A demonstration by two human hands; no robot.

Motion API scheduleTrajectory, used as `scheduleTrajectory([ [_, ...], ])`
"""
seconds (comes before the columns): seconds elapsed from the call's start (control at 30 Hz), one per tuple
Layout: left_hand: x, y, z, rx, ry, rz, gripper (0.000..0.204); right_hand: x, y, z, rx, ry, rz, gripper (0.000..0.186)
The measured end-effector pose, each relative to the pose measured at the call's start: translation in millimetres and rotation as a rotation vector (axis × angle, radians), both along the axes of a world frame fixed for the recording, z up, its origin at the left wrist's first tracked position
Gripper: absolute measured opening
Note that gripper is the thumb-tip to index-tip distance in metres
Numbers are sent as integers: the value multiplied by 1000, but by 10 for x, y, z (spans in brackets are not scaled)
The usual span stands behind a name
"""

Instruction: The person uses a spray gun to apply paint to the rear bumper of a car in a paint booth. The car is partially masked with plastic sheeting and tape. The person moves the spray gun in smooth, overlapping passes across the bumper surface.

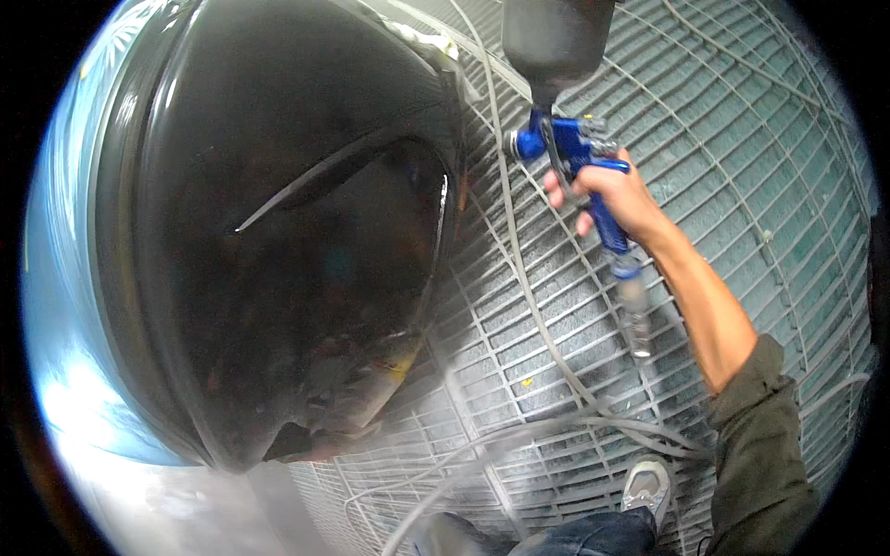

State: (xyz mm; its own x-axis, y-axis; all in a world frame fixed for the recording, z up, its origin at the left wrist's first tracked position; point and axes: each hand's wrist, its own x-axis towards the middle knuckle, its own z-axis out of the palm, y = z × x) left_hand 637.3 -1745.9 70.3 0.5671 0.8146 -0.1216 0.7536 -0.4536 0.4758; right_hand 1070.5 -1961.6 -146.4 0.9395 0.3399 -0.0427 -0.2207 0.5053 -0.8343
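My right hand (626, 199) is wrapped round the grip of a blue paint spray gun (570, 139). A dark cup (556, 42) stands on top of the gun, partly cut off by the upper edge. The nozzle points left toward a glossy black car body panel (269, 102), with a gap between them. The panel is curved, with a raised crease across its middle. Beneath my hand, a clear fitting (635, 315) hangs from the end of the gun's grip. My left hand is outside the picture.
Metal floor grating (742, 204) spreads under me and to the right. A pale hose (528, 287) runs across it and loops near my shoe (646, 486). Shiny blue-tinted plastic sheeting (69, 306) borders the panel's left side. Haze blurs the panel's lower right edge.
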Motion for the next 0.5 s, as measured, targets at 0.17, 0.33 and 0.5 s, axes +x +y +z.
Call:
scheduleTrajectory([
  [0.17,105,-207,-76,24,215,-124,36,15,-208,307,-41,-19,242,47],
  [0.33,205,-312,-112,34,164,-226,37,411,-43,302,-286,-114,-63,43],
  [0.5,265,-494,-75,38,82,-235,39,792,0,312,-401,-212,-323,20],
])
